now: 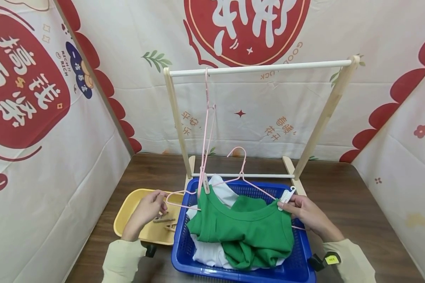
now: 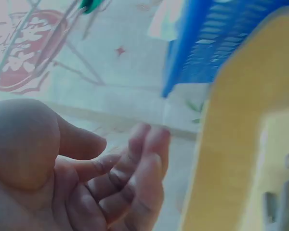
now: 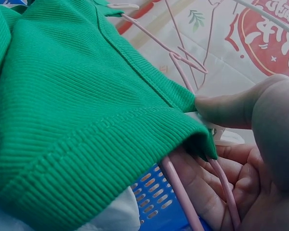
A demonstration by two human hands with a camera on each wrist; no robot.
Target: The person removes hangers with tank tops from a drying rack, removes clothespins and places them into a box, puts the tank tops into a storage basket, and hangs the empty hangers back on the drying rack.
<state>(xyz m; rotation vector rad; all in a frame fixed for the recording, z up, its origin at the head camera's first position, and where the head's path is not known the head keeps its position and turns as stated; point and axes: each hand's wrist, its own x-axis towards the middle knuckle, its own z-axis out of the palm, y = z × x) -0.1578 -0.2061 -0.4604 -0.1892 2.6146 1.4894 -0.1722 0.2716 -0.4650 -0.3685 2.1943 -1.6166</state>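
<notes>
Green is the shirt (image 1: pixel 241 226) on its pink hanger (image 1: pixel 241 175), over the blue basket (image 1: pixel 302 247). At the basket's right edge, the right hand (image 1: pixel 311 214) pinches a white clip (image 1: pixel 287 195) on the shirt's shoulder. Left of the basket, I see the left hand (image 1: pixel 148 209) holding nothing, fingers loosely bent, over a yellow tray (image 1: pixel 136 196).

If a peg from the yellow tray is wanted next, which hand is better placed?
Probably the left hand: it looks empty and is right by the yellow tray with its pegs. The right hand is pinching a white peg at the green garment's edge, across the blue basket.
</notes>
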